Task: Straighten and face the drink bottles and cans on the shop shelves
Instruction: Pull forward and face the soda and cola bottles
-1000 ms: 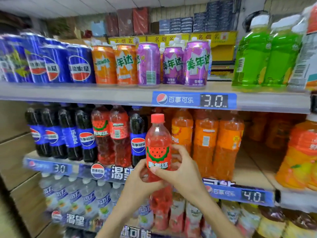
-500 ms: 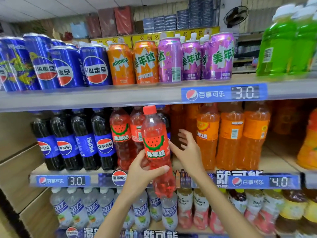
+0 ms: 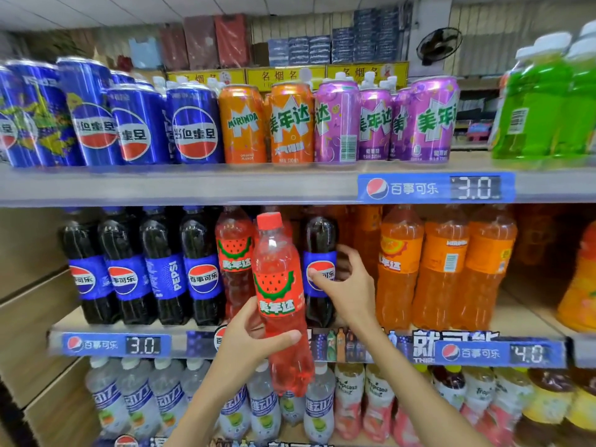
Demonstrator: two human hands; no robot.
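My left hand (image 3: 248, 340) grips a red watermelon soda bottle (image 3: 279, 285) by its lower half and holds it, slightly tilted, in front of the middle shelf (image 3: 180, 345). My right hand (image 3: 346, 285) closes its fingers around the blue label of a dark cola bottle (image 3: 319, 250) standing on that shelf between a second red watermelon bottle (image 3: 233, 256) and the orange soda bottles (image 3: 400, 266). Several cola bottles (image 3: 142, 269) stand in a row to the left. Cans (image 3: 290, 124) in blue, orange and purple line the top shelf (image 3: 225, 185).
Green drink bottles (image 3: 541, 101) stand at the right end of the top shelf. The bottom shelf holds pale water-drink bottles (image 3: 135, 401) and juice bottles (image 3: 377, 401). Wooden panelling (image 3: 25, 317) borders the shelves on the left. Price strips run along the shelf edges.
My right hand let go of the red bottle and moved to the dark cola bottle on the shelf. My left hand kept the red bottle and shifted it left as the view moved closer.
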